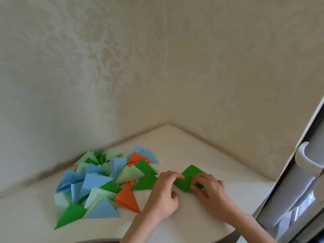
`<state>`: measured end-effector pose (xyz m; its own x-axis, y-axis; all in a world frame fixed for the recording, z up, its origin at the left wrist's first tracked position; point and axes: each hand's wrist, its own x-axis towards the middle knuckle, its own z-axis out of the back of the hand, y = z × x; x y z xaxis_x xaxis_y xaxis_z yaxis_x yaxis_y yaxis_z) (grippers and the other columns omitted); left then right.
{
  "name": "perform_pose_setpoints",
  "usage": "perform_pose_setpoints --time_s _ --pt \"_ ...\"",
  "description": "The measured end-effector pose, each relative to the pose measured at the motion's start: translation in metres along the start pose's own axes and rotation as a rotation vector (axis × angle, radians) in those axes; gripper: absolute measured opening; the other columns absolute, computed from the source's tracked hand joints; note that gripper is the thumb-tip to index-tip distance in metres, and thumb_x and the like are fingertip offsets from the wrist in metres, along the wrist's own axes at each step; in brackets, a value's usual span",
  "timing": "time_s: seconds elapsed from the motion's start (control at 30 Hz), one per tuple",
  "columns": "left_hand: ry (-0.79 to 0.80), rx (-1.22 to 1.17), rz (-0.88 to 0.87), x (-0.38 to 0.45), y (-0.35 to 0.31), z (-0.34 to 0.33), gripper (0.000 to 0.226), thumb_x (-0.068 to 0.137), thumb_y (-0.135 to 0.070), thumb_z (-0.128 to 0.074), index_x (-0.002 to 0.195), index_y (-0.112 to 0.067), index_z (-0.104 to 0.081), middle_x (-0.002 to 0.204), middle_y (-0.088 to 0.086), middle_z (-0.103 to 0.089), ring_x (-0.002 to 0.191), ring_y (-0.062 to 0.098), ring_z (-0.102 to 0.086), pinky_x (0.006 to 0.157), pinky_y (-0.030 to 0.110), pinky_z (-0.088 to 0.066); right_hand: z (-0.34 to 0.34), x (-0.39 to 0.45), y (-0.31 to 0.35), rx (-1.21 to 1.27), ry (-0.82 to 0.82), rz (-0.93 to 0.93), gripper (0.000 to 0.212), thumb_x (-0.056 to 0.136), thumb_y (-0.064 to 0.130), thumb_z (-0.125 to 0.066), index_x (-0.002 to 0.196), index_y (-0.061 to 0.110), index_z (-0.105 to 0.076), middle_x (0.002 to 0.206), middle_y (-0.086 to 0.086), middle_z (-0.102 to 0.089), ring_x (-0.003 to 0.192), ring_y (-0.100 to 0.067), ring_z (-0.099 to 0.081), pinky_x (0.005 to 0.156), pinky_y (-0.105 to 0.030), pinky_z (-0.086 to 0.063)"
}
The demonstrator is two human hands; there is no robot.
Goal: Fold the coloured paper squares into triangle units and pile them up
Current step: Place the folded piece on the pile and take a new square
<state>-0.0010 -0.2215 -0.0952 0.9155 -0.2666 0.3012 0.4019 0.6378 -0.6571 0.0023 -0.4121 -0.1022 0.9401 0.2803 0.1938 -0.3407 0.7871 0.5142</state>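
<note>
Fingers of the right hand (pixel 208 187) curled and pressing down on the near right part of a dark green paper (pixel 190 178); fingers of the left hand (pixel 164 190) bent, their tips pinning the sheet's left corner, thumb tucked beneath the palm and touching nothing visible. The paper lies partly folded on the pale counter (pixel 184 142), toward its right side and well short of the back corner where the patterned walls (pixel 157 67) meet; how many folds it carries cannot be told. Just left of the hands, spreading to the counter's left rear edge, lies the pile of finished triangle units (pixel 103 179) in blue, light green, dark green and orange. The step in hand appears to be creasing: edges should be aligned before pressure is applied, one hand anchoring while the other runs along the fold. A white door handle (pixel 305 160) stands at the far right.
</note>
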Motion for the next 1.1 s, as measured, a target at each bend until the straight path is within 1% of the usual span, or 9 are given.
perform_pose_setpoints --time_s 0.2,0.33,0.4,0.57,0.63,0.73,0.8,0.97,1.1 --pt "-0.041 0.201 -0.186 -0.001 0.003 0.006 0.021 0.080 -0.004 -0.063 0.093 -0.019 -0.067 0.094 -0.010 -0.062 0.090 0.007 -0.051 0.079 0.013 -0.037 0.018 0.003 -0.004 0.121 0.077 0.046 0.011 0.094 0.028 -0.054 0.085 0.034 -0.056 0.098 0.016 -0.057 0.076 0.006 -0.049 0.072 -0.023 -0.033" --pt "-0.049 0.225 -0.217 -0.005 -0.001 0.001 0.011 0.084 -0.011 -0.059 0.087 -0.019 -0.065 0.088 -0.009 -0.062 0.085 0.010 -0.050 0.074 0.017 -0.038 0.014 -0.004 -0.011 0.129 -0.007 0.102 0.010 0.082 0.036 -0.066 0.088 0.040 -0.059 0.096 0.024 -0.058 0.091 0.004 -0.056 0.080 -0.016 -0.042" --pt "-0.054 0.248 -0.238 -0.007 -0.002 -0.003 0.009 0.086 -0.014 -0.057 0.088 -0.020 -0.062 0.088 -0.008 -0.061 0.085 0.011 -0.048 0.074 0.022 -0.039 0.011 -0.009 -0.016 0.133 -0.053 0.108 0.009 0.081 0.045 -0.062 0.086 0.038 -0.062 0.099 0.027 -0.058 0.092 0.006 -0.057 0.080 -0.011 -0.042" --pt "-0.070 0.226 -0.218 -0.005 -0.004 -0.008 0.004 0.089 -0.017 -0.056 0.089 -0.021 -0.057 0.087 -0.009 -0.059 0.084 0.011 -0.048 0.074 0.029 -0.043 0.007 -0.017 -0.019 0.014 -0.045 0.123 0.046 0.075 0.074 -0.051 0.089 0.034 -0.069 0.111 0.036 -0.048 0.101 0.019 -0.045 0.092 -0.010 -0.031" --pt "-0.098 0.180 -0.169 -0.003 -0.004 -0.010 0.004 0.089 -0.017 -0.058 0.091 -0.021 -0.057 0.082 -0.013 -0.055 0.083 0.010 -0.049 0.073 0.029 -0.044 0.002 -0.015 -0.017 0.024 -0.086 0.097 0.044 0.072 0.072 -0.056 0.087 0.033 -0.068 0.109 0.034 -0.048 0.100 0.017 -0.046 0.092 -0.014 -0.035" --pt "-0.154 0.123 -0.097 0.000 -0.006 -0.015 0.009 0.089 -0.021 -0.062 0.097 -0.019 -0.059 0.076 -0.024 -0.039 0.079 0.006 -0.046 0.073 0.023 -0.042 -0.006 -0.010 -0.012 0.047 -0.195 0.044 0.024 0.078 0.051 -0.068 0.078 0.026 -0.067 0.102 0.024 -0.053 0.094 0.004 -0.053 0.087 -0.030 -0.047" --pt "-0.173 0.120 -0.080 0.002 -0.006 -0.019 0.012 0.089 -0.023 -0.062 0.100 -0.018 -0.059 0.077 -0.025 -0.036 0.077 0.007 -0.046 0.072 0.023 -0.042 -0.009 -0.007 -0.009 0.035 -0.231 0.013 0.019 0.079 0.040 -0.072 0.072 0.024 -0.064 0.100 0.017 -0.053 0.092 -0.002 -0.052 0.086 -0.032 -0.047" --pt "-0.215 0.138 -0.063 0.006 -0.003 -0.028 0.018 0.085 -0.027 -0.067 0.099 -0.020 -0.058 0.076 -0.014 -0.047 0.078 0.011 -0.049 0.069 0.026 -0.042 -0.009 -0.009 -0.008 0.046 -0.222 -0.069 0.029 0.076 0.040 -0.076 0.063 0.026 -0.053 0.100 0.011 -0.053 0.096 -0.009 -0.050 0.081 -0.011 -0.034" --pt "-0.212 0.145 -0.042 0.009 0.001 -0.032 0.020 0.084 -0.028 -0.068 0.099 -0.020 -0.057 0.071 -0.019 -0.038 0.076 0.011 -0.043 0.067 0.024 -0.038 -0.008 -0.009 -0.006 0.091 -0.204 -0.111 0.028 0.074 0.038 -0.078 0.066 0.027 -0.053 0.100 0.011 -0.050 0.096 -0.010 -0.049 0.079 -0.008 -0.033"
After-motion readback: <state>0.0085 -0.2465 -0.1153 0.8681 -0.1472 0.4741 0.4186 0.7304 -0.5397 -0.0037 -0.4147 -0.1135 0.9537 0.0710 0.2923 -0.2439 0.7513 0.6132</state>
